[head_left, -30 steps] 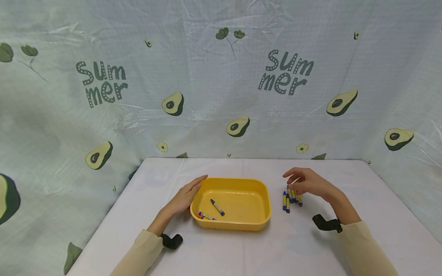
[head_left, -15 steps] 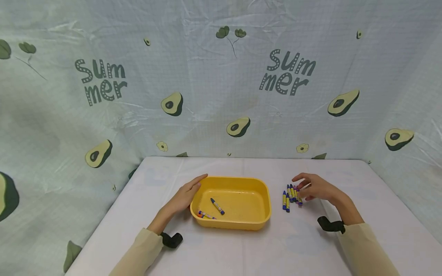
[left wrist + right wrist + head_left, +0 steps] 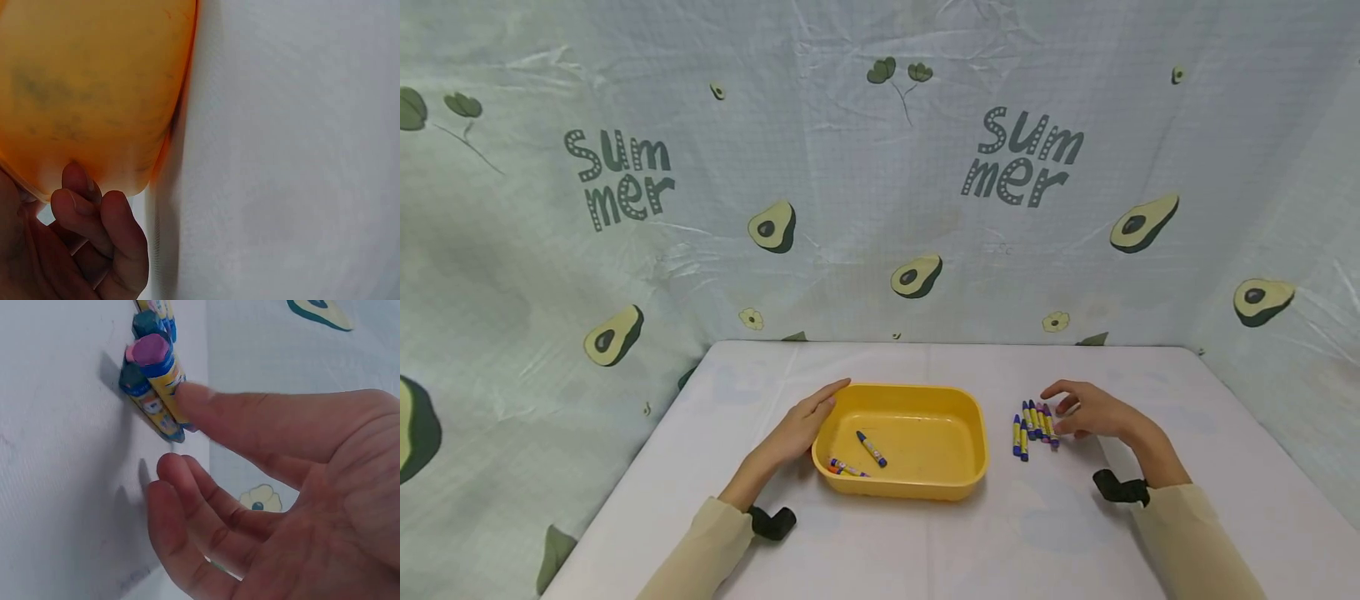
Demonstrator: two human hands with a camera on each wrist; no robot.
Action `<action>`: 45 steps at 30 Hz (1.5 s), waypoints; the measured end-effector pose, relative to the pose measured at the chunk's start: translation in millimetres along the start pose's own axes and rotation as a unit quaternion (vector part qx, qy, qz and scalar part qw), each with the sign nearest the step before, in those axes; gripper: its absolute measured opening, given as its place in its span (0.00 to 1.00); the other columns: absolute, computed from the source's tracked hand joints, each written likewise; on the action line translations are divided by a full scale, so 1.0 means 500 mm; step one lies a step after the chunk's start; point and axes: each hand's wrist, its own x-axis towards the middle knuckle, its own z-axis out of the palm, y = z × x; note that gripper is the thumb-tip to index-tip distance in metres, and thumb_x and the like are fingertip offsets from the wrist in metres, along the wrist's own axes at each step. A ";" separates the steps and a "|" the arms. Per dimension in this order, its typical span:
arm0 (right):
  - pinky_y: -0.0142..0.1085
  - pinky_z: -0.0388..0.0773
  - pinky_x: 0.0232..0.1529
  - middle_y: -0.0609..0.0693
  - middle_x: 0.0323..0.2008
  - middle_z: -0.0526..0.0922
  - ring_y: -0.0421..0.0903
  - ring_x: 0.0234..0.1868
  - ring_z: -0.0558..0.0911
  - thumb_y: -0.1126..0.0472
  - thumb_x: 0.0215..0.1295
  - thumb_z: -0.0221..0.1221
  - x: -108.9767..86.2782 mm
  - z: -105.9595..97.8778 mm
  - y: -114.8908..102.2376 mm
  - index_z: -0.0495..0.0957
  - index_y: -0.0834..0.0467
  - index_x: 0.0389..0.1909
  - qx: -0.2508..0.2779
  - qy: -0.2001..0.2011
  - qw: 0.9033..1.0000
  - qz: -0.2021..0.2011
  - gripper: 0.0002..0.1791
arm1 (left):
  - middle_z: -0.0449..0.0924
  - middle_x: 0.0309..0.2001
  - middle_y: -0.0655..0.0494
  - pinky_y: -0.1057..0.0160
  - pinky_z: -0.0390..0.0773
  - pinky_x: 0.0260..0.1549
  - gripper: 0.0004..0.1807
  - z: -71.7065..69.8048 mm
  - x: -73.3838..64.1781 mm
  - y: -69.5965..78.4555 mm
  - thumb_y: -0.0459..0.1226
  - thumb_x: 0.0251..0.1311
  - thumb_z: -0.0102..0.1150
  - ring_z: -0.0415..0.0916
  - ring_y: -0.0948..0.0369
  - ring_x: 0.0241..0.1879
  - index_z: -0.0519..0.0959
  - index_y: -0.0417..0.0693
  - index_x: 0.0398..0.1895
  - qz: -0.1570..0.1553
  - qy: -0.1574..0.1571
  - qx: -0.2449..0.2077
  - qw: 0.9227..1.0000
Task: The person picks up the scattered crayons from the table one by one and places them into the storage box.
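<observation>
A yellow plastic tray (image 3: 932,446) stands mid-table. My left hand (image 3: 797,432) rests along its left side, and in the left wrist view its fingertips (image 3: 117,206) meet the outer wall. A blue-tipped crayon (image 3: 872,448) lies in the tray, with more crayons (image 3: 850,468) by the front left corner. Right of the tray, several crayons (image 3: 1032,422) in yellow and blue wrappers lie side by side. At their right edge is my right hand (image 3: 1101,412); its thumb overlaps the purple-ended crayon (image 3: 153,353) in the right wrist view, while the other fingers stay apart from it.
A white cloth (image 3: 760,567) covers the table. Behind and beside it hangs a pale curtain (image 3: 842,150) printed with avocados and the word summer. Each wrist wears a black camera mount, such as the right one (image 3: 1118,487).
My right hand has moved from above the crayons to their right edge, uncovering them. The rightmost crayons now lie more evenly alongside the others. My left hand and the tray stay put.
</observation>
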 end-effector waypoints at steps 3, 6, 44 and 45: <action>0.41 0.83 0.39 0.68 0.52 0.79 0.51 0.42 0.80 0.68 0.61 0.66 -0.005 -0.006 0.006 0.69 0.66 0.67 0.007 -0.005 1.000 -0.004 0.33 | 0.62 0.80 0.52 0.38 0.56 0.78 0.26 0.000 0.000 -0.001 0.45 0.84 0.35 0.59 0.47 0.79 0.62 0.61 0.81 -0.001 0.001 0.002 1.000; 0.40 0.82 0.38 0.67 0.51 0.80 0.50 0.38 0.80 0.66 0.63 0.66 -0.008 -0.005 0.008 0.69 0.67 0.67 0.014 -0.005 1.000 0.001 0.32 | 0.62 0.80 0.52 0.38 0.56 0.78 0.26 0.000 -0.001 -0.003 0.45 0.84 0.35 0.59 0.47 0.79 0.62 0.60 0.81 0.000 -0.001 0.002 1.000; 0.39 0.86 0.36 0.66 0.46 0.81 0.48 0.32 0.81 0.67 0.58 0.69 -0.025 0.015 -0.006 0.73 0.67 0.62 -0.052 0.027 0.993 0.099 0.30 | 0.63 0.80 0.50 0.38 0.57 0.78 0.26 -0.006 -0.009 -0.014 0.46 0.84 0.35 0.61 0.46 0.78 0.62 0.61 0.81 0.017 -0.006 0.002 1.000; 0.39 0.86 0.36 0.66 0.46 0.81 0.48 0.32 0.81 0.67 0.58 0.68 -0.024 0.015 -0.006 0.73 0.67 0.62 -0.052 0.029 0.993 0.101 0.30 | 0.63 0.80 0.50 0.38 0.57 0.78 0.26 -0.006 -0.009 -0.014 0.46 0.84 0.35 0.61 0.46 0.78 0.62 0.61 0.81 0.018 -0.006 0.001 1.000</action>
